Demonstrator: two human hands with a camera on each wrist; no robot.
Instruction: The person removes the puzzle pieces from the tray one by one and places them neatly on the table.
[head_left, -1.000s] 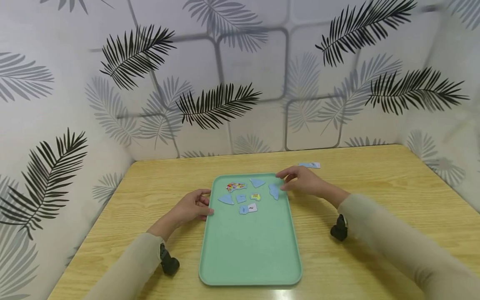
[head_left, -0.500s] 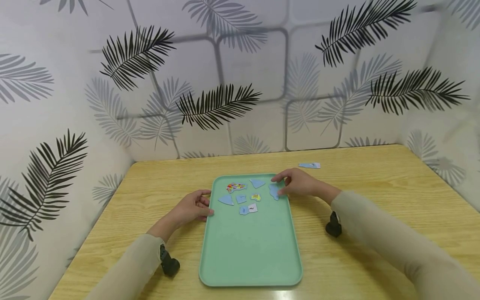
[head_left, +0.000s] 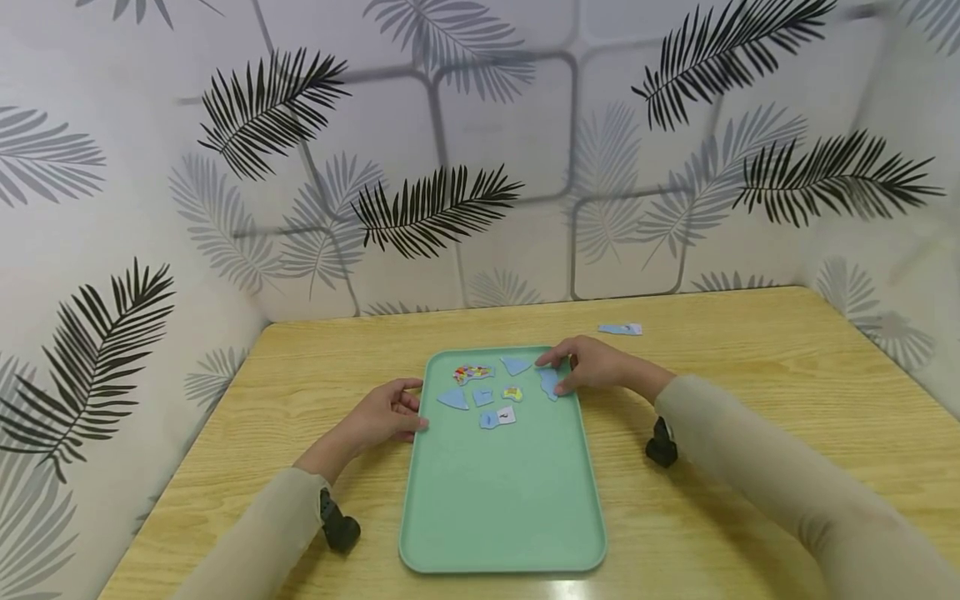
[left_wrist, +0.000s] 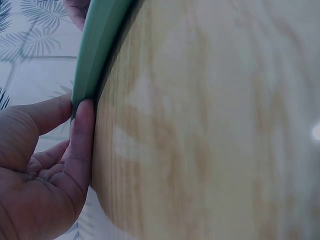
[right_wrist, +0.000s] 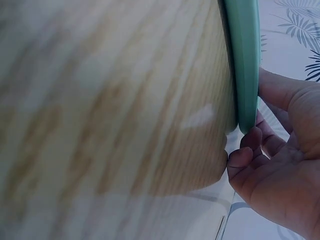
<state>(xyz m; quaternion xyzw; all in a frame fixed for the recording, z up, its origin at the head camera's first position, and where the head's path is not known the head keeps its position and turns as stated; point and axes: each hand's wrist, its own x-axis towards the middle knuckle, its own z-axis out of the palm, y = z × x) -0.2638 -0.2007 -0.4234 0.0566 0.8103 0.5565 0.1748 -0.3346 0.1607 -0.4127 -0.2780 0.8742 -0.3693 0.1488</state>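
A green tray (head_left: 502, 492) lies on the table with several thin, flat puzzle pieces in its far half. My left hand (head_left: 381, 417) grips the tray's left rim, thumb over the edge and fingers along the outer side; the left wrist view shows its thumb and a finger (left_wrist: 84, 135) at the rim. My right hand (head_left: 592, 363) reaches over the far right rim. Its thumb and forefinger are spread about a wavy light-blue puzzle piece (head_left: 548, 382), which lies flat. In the right wrist view the right hand's other fingers (right_wrist: 245, 157) curl below the tray's corner, partly hiding one another.
Beside that piece lie a blue triangular piece (head_left: 516, 366), a multicoloured piece (head_left: 472, 374), a yellow piece (head_left: 512, 393) and a blue-and-white piece (head_left: 498, 417). Another narrow blue-and-white piece (head_left: 620, 329) is on the wooden table (head_left: 735, 350) beyond the tray. A leaf-patterned wall (head_left: 510, 150) stands behind.
My right hand has moved left, further over the tray's rim, bringing its thumb and forefinger to the wavy blue puzzle piece. My left hand stays on the tray's rim.
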